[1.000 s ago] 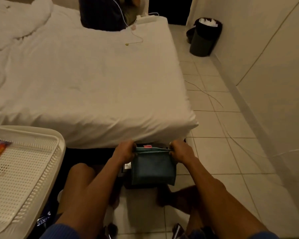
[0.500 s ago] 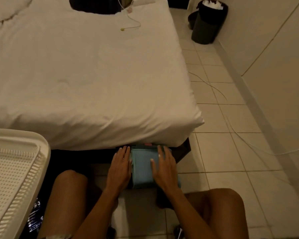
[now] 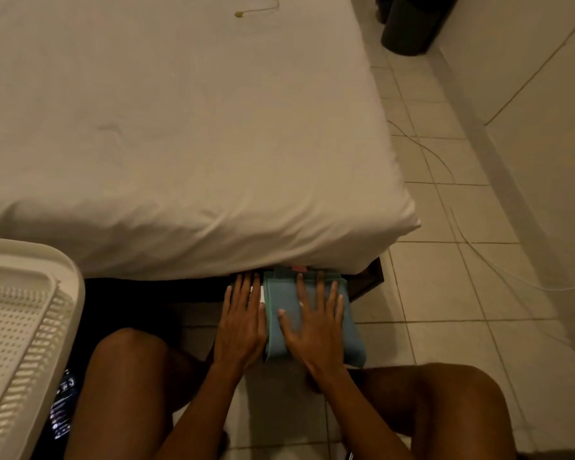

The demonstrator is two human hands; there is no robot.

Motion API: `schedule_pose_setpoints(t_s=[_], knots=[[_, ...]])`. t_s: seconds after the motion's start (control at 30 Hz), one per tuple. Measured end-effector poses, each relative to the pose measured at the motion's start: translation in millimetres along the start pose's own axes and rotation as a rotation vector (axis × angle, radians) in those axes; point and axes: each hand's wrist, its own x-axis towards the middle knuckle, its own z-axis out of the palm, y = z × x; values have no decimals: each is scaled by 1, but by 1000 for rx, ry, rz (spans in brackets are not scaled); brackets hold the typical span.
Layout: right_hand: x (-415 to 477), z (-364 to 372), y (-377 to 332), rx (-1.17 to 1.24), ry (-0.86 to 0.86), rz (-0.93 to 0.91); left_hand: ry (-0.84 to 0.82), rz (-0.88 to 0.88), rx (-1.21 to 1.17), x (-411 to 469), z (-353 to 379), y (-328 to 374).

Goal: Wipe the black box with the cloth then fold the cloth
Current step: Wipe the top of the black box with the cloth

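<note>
A folded blue-green cloth (image 3: 351,330) lies flat on the black box, just in front of the bed's lower edge. Only a dark corner of the black box (image 3: 369,280) shows to the right of the cloth; the rest is covered. My right hand (image 3: 316,327) presses flat on the cloth with fingers spread. My left hand (image 3: 241,323) lies flat beside the cloth's left edge, fingers straight and pointing toward the bed. Neither hand grips anything.
A bed with a white sheet (image 3: 180,144) fills the upper view, its edge overhanging the box. A white perforated plastic basket (image 3: 17,327) stands at the left. My bare knees frame the hands. A black bin (image 3: 409,24) and thin cables (image 3: 478,254) lie on the tiled floor to the right.
A second ago both hands held the cloth up by its top edge. They have since laid it down and now press flat, the right hand on it. The camera tilted downward.
</note>
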Motion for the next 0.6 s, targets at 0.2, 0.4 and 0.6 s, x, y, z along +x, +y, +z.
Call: schedule_pose_setpoints(t_s=[0.2, 0.4, 0.6], knots=[[-1, -1, -3, -7, -13, 6, 0, 13, -22, -2, -6, -2], [-3, -5, -3, 4, -40, 6, -18, -2, -35, -5, -7, 0], [-26, -5, -7, 26, -38, 25, -37, -25, -60, -22, -6, 0]])
